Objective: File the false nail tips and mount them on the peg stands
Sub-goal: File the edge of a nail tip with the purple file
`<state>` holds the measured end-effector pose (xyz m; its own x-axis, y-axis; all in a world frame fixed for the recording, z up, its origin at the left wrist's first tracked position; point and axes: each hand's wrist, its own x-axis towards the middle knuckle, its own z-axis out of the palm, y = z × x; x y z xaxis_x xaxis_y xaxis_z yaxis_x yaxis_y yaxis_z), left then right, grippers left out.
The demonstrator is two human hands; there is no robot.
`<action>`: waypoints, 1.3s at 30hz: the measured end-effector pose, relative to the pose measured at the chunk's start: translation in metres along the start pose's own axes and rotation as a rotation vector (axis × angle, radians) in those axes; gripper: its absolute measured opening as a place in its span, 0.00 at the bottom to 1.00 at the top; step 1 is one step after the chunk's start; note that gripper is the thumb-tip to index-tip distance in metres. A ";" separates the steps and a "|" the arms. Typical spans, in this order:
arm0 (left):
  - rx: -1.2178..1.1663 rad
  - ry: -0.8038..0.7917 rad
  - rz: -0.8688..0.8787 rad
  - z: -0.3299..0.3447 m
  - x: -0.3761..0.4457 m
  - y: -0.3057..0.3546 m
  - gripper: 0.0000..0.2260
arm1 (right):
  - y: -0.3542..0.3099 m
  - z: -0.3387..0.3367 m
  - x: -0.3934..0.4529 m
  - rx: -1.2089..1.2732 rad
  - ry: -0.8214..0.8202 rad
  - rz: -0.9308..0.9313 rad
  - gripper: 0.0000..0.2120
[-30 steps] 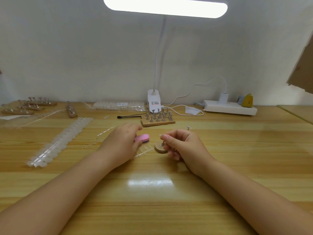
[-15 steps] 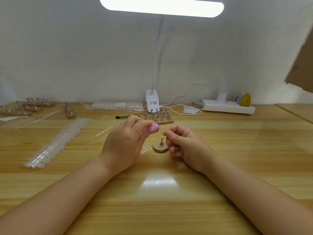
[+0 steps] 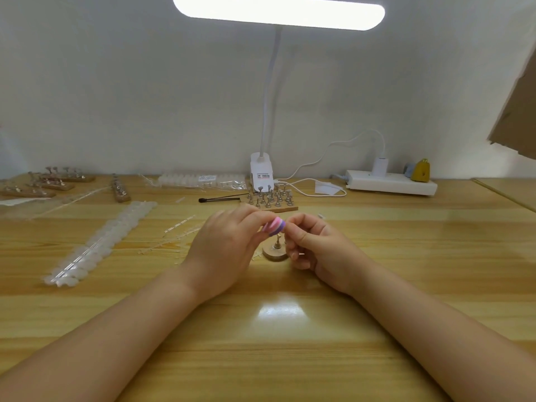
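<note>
The small clear false nail tip cannot be made out; if it is anywhere, it is hidden in the pinch of the right hand's thumb and forefinger, which meet at the upper left of that hand, raised just above the counter. Whether a tip is truly held there I cannot tell. Touching or almost touching that pinch from the left is the small pink and purple layered nail file block, gripped between the left hand's thumb and curled fingers, its striped end face turned toward the camera and its length running back into that hand.

Directly below the meeting point, between the two hands, stands the round pale wooden peg stand with a single metal peg, upright on the counter. It lies just beside the right hand's lower curled fingers, nearer to that hand than to the left.

I judge the step in hand to be filing, with mounting on this single peg to follow as a short downward carry by the right hand.

Both forearms reach in from the near edge, converging at the middle.

Farther out sit a wooden block of many metal pegs, long strips of translucent nail tips, and a white clip lamp.
</note>
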<state>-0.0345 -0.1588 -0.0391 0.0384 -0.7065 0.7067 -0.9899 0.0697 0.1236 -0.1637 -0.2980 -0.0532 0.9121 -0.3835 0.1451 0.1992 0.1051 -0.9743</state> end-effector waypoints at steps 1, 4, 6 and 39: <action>0.024 -0.001 -0.015 -0.001 -0.001 -0.003 0.12 | 0.000 0.000 0.000 0.009 -0.001 0.000 0.04; -0.022 0.094 -0.026 -0.002 0.001 -0.001 0.13 | 0.000 0.001 0.001 -0.007 0.010 -0.008 0.03; -0.035 0.123 0.011 0.000 0.004 0.006 0.13 | 0.000 0.001 0.001 -0.015 0.011 -0.011 0.04; 0.382 0.236 0.222 -0.009 0.002 0.000 0.06 | -0.010 -0.003 -0.003 0.019 -0.144 0.113 0.04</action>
<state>-0.0334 -0.1544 -0.0312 -0.1926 -0.5222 0.8308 -0.9554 -0.0933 -0.2802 -0.1689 -0.3005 -0.0445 0.9708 -0.2326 0.0591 0.0977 0.1578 -0.9826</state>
